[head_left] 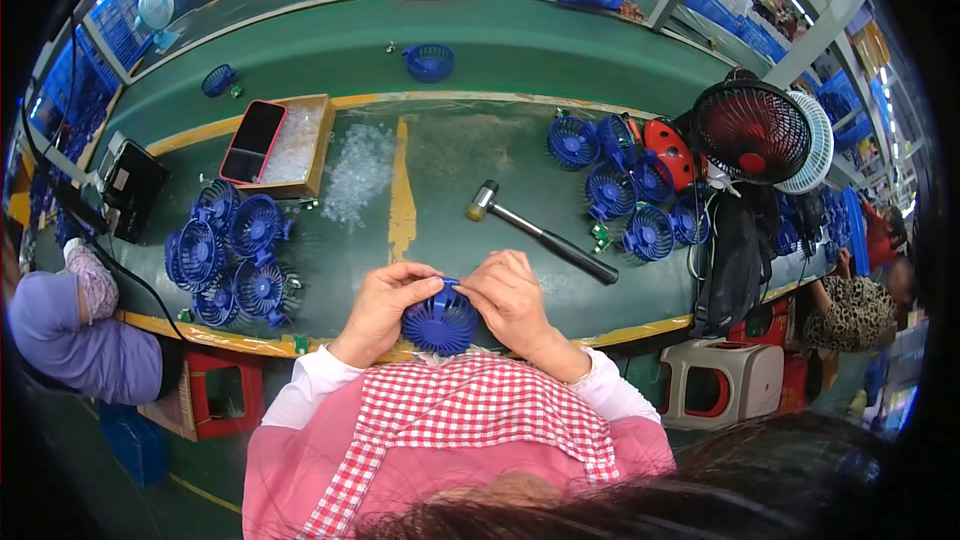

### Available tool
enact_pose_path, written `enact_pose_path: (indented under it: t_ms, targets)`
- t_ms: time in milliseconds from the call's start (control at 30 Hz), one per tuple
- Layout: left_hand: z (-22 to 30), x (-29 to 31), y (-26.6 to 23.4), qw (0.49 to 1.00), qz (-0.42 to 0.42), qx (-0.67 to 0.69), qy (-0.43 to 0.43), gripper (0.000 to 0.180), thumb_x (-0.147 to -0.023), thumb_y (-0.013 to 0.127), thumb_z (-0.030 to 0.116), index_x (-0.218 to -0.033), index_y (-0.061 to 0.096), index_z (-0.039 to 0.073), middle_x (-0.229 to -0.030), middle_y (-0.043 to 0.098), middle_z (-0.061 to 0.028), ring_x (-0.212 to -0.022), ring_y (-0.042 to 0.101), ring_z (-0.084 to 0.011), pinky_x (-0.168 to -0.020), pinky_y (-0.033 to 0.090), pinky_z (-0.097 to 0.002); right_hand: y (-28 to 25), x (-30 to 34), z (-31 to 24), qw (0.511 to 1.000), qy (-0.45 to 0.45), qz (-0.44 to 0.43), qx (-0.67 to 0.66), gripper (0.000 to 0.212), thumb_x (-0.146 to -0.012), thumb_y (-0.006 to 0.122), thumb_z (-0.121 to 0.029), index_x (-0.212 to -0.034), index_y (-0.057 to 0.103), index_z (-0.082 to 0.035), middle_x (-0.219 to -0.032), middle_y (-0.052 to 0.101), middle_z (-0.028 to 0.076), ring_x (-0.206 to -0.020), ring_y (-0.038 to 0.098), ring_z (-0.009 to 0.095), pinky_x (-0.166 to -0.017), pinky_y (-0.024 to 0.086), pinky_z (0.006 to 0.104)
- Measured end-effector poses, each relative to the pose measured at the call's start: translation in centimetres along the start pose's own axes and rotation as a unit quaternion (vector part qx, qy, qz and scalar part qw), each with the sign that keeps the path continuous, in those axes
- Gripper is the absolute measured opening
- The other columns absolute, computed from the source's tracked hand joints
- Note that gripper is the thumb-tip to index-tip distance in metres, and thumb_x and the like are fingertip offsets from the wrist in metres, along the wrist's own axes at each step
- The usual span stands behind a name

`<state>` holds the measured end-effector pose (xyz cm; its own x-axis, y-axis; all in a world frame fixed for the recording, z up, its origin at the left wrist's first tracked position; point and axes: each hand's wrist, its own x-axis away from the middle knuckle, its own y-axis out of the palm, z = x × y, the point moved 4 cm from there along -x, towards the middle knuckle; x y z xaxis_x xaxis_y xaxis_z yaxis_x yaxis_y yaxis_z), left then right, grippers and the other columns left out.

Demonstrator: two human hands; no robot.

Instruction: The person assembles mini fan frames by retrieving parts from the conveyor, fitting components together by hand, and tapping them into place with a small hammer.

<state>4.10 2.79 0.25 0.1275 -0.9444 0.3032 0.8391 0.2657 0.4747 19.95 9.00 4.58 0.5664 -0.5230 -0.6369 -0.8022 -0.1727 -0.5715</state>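
Observation:
At the near edge of the bench I hold a round blue slatted fan housing point(440, 326), with its small neck pointing away from me. My left hand point(385, 305) is closed, thumb and fingers gripping the left side of that neck. From the right, my right hand point(508, 302) pinches at the same neck, fingers curled; any tiny part between those fingertips is hidden. Beyond my right hand a hammer point(545, 234) with a metal head and black handle lies on the bench. A spread of small clear pieces point(358, 172) lies beyond my left hand.
Blue fan housings are piled at left point(258, 225) and right point(612, 190). A phone point(254, 142) rests on a shallow box point(312, 145). Black and white fans point(752, 130) stand at right. Behind runs a green belt point(330, 58) carrying housings. A person point(95, 325) sits at left.

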Motion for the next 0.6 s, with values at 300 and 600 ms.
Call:
enact_pose_path:
  t_ms: [300, 600]
  targets:
    - [1.1, -0.8, 0.6, 0.996, -0.022, -0.080, -0.030, 0.013, -0.083, 0.067, 0.008, -0.092, 0.067, -0.002, -0.084, 0.067, -0.0057, -0.075, 0.061, -0.0097, -0.069, 0.049, -0.0215, -0.6, -0.7, 1.2, 0.971, 0.146, -0.123, -0.144, 0.020, -0.074, 0.074, -0.018, -0.082, 0.065, -0.002, -0.077, 0.064, 0.011, -0.070, 0.060, 0.024, -0.064, 0.045, 0.0333]
    - [6.4, -2.1, -1.8, 0.539, 0.215, -0.747, 0.325, 0.013, -0.071, 0.069, 0.008, -0.082, 0.063, 0.002, -0.079, 0.055, -0.0099, -0.080, 0.052, -0.0285, -0.073, 0.043, -0.0376, 2.8, 2.6, 4.8, 0.816, 0.418, -0.195, -0.349, 0.019, -0.087, 0.065, -0.016, -0.091, 0.065, 0.002, -0.075, 0.064, 0.002, -0.066, 0.057, 0.007, -0.060, 0.047, 0.0211]
